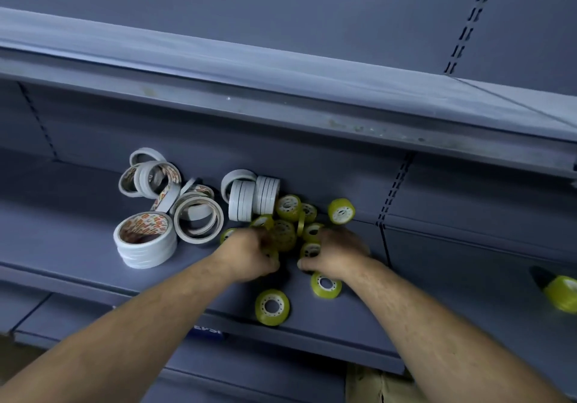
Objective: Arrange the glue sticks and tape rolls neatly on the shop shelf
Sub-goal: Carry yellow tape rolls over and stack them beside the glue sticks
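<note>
Both hands in cluster of yellow tape rolls (285, 234), mid-shelf: left hand (249, 253) curled round blurred rolls, right hand (337, 251) curled over roll by thumb. Likely step: gathering small rolls for stacking. Best done few per grab, flat side down, cores aligned, pushed back to rear panel (312, 165) beside white rows.

Shelf (78, 246) holds: flat stack of white tape rolls (145, 240) at left, loose white ones behind, upright white rows (253, 198), stray yellow roll (271, 307) near front lip, far-right roll (562, 296) well apart. No glue sticks visible.

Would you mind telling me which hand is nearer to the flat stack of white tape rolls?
Left. The left hand is just right of the stack; the right hand is farther right, with yellow rolls between.
</note>
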The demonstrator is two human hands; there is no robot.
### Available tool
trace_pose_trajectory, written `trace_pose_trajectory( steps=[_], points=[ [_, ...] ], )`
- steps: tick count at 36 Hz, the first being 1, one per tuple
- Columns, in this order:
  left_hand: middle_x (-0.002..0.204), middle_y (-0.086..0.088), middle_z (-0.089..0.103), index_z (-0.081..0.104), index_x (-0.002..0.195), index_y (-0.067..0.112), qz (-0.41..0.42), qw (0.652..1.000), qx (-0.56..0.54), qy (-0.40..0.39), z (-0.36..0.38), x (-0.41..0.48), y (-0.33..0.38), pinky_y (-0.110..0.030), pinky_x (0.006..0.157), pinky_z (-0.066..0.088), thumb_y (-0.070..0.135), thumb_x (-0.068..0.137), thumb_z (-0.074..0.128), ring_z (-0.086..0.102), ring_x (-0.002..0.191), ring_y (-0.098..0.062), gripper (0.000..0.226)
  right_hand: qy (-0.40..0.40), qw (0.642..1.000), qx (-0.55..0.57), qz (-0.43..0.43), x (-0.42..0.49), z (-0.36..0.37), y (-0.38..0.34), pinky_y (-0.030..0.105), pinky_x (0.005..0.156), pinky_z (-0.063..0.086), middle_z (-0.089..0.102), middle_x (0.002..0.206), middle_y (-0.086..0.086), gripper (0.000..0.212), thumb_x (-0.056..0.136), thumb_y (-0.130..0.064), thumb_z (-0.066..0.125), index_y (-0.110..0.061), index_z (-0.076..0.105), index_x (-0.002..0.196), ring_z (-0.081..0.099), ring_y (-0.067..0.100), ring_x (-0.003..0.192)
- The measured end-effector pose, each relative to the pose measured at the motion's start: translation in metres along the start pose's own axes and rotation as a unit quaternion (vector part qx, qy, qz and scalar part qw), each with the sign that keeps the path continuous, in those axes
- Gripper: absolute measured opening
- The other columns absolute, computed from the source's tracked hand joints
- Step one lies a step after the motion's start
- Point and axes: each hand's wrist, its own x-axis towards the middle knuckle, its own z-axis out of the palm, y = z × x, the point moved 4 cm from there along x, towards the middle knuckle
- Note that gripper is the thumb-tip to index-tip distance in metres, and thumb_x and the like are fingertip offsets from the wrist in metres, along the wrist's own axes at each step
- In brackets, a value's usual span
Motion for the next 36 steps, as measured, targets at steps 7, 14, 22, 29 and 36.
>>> trace_pose_trajectory(
  steps=[7, 14, 22, 29, 36],
  points=[
    [0.094, -0.005, 0.07, 0.069, 0.1, 0.012, -0.012, 0.999, -0.019, 0.027, -0.003, -0.002, -0.009, -0.032, 0.077, 0.055, 0.03, 0.076, 0.074, 0.067, 0.086, -0.018, 0.03, 0.009, 1.0, -0.012, -0.025, 0.001, 0.005, -0.013, 0.032, 0.077, 0.04, 0.053, 0.128, 0.006, 0.058, 0.082, -0.055, 0.069, -0.017, 0.052, 0.122, 0.054, 0.028, 0.116],
    [0.083, -0.001, 0.069, 0.068, 0.086, 0.016, -0.024, 0.999, -0.025, 0.016, -0.004, -0.003, -0.011, -0.03, 0.071, 0.056, 0.036, 0.073, 0.071, 0.066, 0.079, -0.016, 0.024, 0.006, 0.999, 0.045, -0.017, 0.0, -0.002, -0.01, 0.032, 0.074, 0.046, 0.054, 0.111, -0.003, 0.041, 0.077, -0.045, 0.073, -0.024, 0.053, 0.105, 0.055, 0.021, 0.102],
    [0.087, 0.0, 0.069, 0.067, 0.089, 0.022, -0.028, 0.999, -0.031, -0.017, -0.005, -0.004, -0.009, -0.031, 0.071, 0.058, 0.041, 0.069, 0.07, 0.067, 0.079, -0.016, 0.027, -0.036, 0.994, 0.104, 0.013, -0.006, -0.007, -0.005, 0.029, 0.064, 0.046, 0.054, 0.111, 0.0, 0.064, 0.067, -0.037, 0.08, -0.02, 0.043, 0.117, 0.058, 0.02, 0.096],
    [0.087, -0.007, 0.071, 0.068, 0.097, 0.016, -0.015, 0.999, -0.03, -0.027, -0.004, -0.005, -0.01, -0.029, 0.065, 0.055, 0.036, 0.073, 0.071, 0.068, 0.077, -0.017, 0.032, -0.027, 0.996, 0.086, 0.012, -0.012, -0.012, -0.008, 0.025, 0.058, 0.041, 0.055, 0.108, -0.001, 0.062, 0.071, -0.035, 0.079, -0.019, 0.043, 0.12, 0.056, 0.018, 0.091],
    [0.083, 0.0, 0.069, 0.067, 0.096, 0.021, 0.021, 0.999, -0.02, -0.039, -0.004, -0.005, -0.002, -0.026, 0.065, 0.05, 0.033, 0.078, 0.071, 0.066, 0.078, -0.015, 0.022, -0.001, 0.991, 0.13, 0.023, -0.02, -0.016, -0.005, 0.027, 0.056, 0.047, 0.056, 0.113, -0.001, 0.074, 0.073, -0.036, 0.081, -0.02, 0.039, 0.132, 0.058, 0.02, 0.089]
  ],
)
